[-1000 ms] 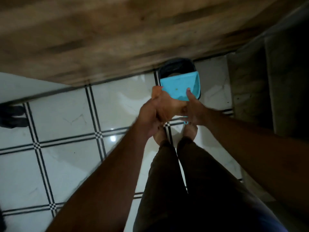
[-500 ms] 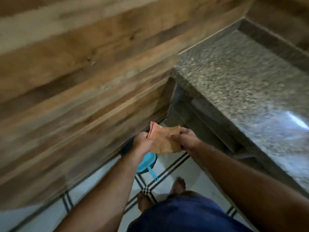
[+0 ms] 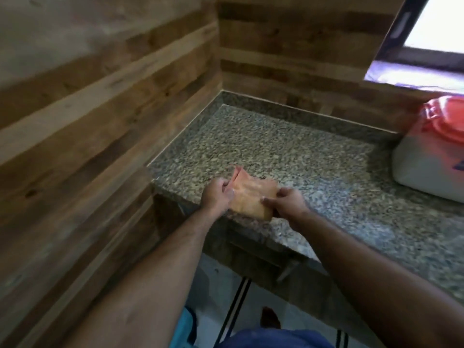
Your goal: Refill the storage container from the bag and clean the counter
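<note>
A speckled grey and tan stone desk (image 3: 288, 151) fills the corner of the room, smooth and a little shiny. Brown wooden plank walls (image 3: 100, 96) stand on two sides of it, with light and dark stripes.

Both hands hold a soft, folded orange-pink cloth (image 3: 248, 197) over the front edge of the desk. The cloth looks thin and a bit crumpled, roughly square in shape. The left hand (image 3: 217, 197) is curled closed on the cloth's left side, with the thumb pressed on top. The right hand (image 3: 286, 203) pinches the right side, fingers bent and the thumb lying across the cloth. The picture is blurry, so it is hard to tell if the cloth touches the stone or hangs just above it.

A big white plastic bag with orange-red print (image 3: 431, 151) sits on the desk at the far right, well apart from the hands. It looks puffy and full.

Below the desk is a white tiled floor with dark lines (image 3: 216, 280).
</note>
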Motion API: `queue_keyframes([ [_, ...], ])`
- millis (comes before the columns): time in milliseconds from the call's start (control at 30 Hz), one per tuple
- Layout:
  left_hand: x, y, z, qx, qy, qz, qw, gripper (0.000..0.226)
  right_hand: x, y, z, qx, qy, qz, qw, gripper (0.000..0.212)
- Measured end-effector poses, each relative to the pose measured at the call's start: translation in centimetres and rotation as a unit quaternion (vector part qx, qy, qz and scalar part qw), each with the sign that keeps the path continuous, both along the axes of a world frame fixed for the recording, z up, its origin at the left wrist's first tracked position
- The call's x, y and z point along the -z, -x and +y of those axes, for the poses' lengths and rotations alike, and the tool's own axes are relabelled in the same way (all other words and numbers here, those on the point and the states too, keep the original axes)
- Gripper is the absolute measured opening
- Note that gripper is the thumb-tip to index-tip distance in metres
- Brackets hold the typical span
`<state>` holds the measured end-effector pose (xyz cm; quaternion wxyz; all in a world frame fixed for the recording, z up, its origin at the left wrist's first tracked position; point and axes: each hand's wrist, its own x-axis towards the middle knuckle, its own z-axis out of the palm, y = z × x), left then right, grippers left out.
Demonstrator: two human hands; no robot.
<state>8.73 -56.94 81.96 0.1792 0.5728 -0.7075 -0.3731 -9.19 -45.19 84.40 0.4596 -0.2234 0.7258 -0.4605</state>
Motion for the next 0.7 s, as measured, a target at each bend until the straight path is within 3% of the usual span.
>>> queue_keyframes([
  [100, 3.1, 1.9, -0.9, 0.050, 0.036, -0.176, 0.982, 0.046, 3.4, 3.3, -1.0, -0.106, -0.083, 0.186, 0.973, 0.041],
  [200, 5.5, 2.6, -0.6, 0.194, 0.128, -0.256, 0.939, 0.036, 6.1, 4.7, -0.9, -0.255, -0.082, 0.406, 0.874, 0.037],
  [267, 6.5, 2.7, -0.5, 0.289, 0.150, -0.309, 0.894, 0.032, 7.0, 5.0, -0.5, -0.359, -0.066, 0.440, 0.820, 0.032],
  [333, 6.8, 2.8, -0.2, 0.305, 0.152, -0.329, 0.881, 0.034, 7.8, 5.0, -0.2, -0.436, -0.068, 0.455, 0.774, 0.034],
  [567, 6.3, 1.6, 1.0, 0.273, 0.177, -0.374, 0.869, 0.040, 8.0, 3.9, 0.8, -0.461, -0.040, 0.505, 0.728, 0.032],
  [700, 5.0, 1.2, 1.9, 0.301, 0.206, -0.343, 0.866, 0.049, 6.7, 3.1, 2.2, -0.410, -0.042, 0.512, 0.754, 0.036],
])
